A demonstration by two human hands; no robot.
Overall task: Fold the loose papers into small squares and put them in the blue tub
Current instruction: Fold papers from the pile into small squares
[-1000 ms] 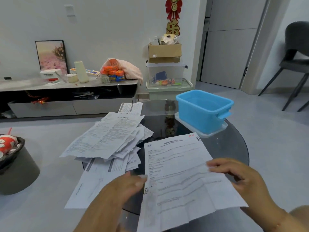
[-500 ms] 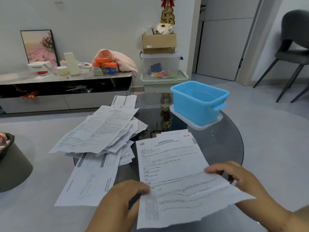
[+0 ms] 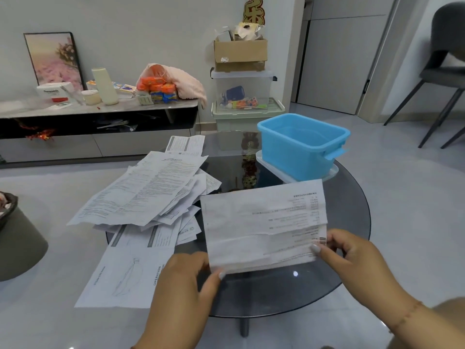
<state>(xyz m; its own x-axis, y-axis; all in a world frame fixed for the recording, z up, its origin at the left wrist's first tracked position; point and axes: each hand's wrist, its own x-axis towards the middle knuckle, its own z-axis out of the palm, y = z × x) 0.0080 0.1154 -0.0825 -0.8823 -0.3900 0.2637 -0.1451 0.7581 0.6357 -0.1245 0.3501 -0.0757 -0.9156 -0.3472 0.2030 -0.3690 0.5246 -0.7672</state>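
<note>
A printed sheet (image 3: pixel 261 222) is folded in half above the near side of the round dark glass table (image 3: pixel 352 222). My left hand (image 3: pixel 181 290) pinches its lower left corner. My right hand (image 3: pixel 352 258) pinches its lower right edge by the barcode. The empty blue tub (image 3: pixel 299 147) stands on a clear lid at the table's far right. A messy pile of loose papers (image 3: pixel 151 195) covers the table's left side, with one large sheet (image 3: pixel 125 270) hanging over the near left edge.
A low TV cabinet (image 3: pixel 100 127) with clutter runs along the back wall. Stacked clear storage boxes (image 3: pixel 244 96) with a cardboard box on top stand behind the table. A dark bin (image 3: pixel 17 238) sits on the floor at left, and a grey chair (image 3: pixel 442 71) at far right.
The sheet was flat and open before. Its near half has been folded up and over, so its plain back with reversed print now faces me. Both hands have shifted to the lower corners.
</note>
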